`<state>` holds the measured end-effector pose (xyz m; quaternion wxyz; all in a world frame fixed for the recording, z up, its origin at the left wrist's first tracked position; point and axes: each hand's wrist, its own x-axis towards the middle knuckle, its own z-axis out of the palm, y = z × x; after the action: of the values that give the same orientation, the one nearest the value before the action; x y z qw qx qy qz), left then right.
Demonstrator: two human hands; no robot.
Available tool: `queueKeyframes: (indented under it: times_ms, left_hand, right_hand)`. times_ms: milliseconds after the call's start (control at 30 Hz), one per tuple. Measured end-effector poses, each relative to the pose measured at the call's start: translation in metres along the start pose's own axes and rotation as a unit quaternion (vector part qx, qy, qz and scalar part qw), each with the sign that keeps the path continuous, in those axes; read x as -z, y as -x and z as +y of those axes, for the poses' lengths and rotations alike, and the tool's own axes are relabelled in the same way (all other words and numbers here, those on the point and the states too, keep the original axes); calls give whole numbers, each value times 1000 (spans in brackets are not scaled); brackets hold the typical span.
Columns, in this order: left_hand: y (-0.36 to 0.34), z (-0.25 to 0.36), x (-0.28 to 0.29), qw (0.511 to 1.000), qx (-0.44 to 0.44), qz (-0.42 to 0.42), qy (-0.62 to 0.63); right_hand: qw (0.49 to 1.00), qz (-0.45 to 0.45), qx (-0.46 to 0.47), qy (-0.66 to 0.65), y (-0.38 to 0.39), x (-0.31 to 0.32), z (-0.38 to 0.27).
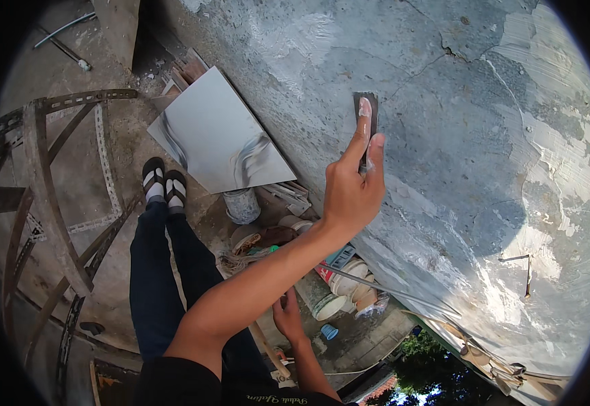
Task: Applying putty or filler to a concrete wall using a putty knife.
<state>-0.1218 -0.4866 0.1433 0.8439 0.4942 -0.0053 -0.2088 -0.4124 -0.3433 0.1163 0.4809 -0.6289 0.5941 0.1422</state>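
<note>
Dark and flat, the scraper blade [366, 111] stands upright against the grey plastered wall [444, 135], long axis vertical, tip above the left hand [350, 193], whose grip pinches its lower part (forefinger along it). Right hand [287, 314] hangs low, grip unclear.

Left hand [352, 183]: raised on an outstretched arm, fingers [363, 128] extended and pressed flat.
Right hand [287, 314]: low by the legs, fingers curled.

A small dark scraper blade [367, 111] stands upright, flat against the grey wall [457, 135].
</note>
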Motion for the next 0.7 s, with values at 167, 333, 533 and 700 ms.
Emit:
queueKeyframes:
  times_ms: [167,333,533,700]
  left_hand:
    - [4,-13,5,999,-29,-13,-41]
    - [8,-7,-4,1000,18,-10,-2]
    - [25,-11,-13,980,-122,-4,-157]
    - [22,-1,-11,996,-32,-10,-88]
  right_hand:
    - [999,-31,-26,-5,-1,4,-19]
    - [1000,-13,-15,-12,2,6,-7]
    - [1000,-18,24,8,7,2,4]
    - [998,-18,52,28,3,7,10]
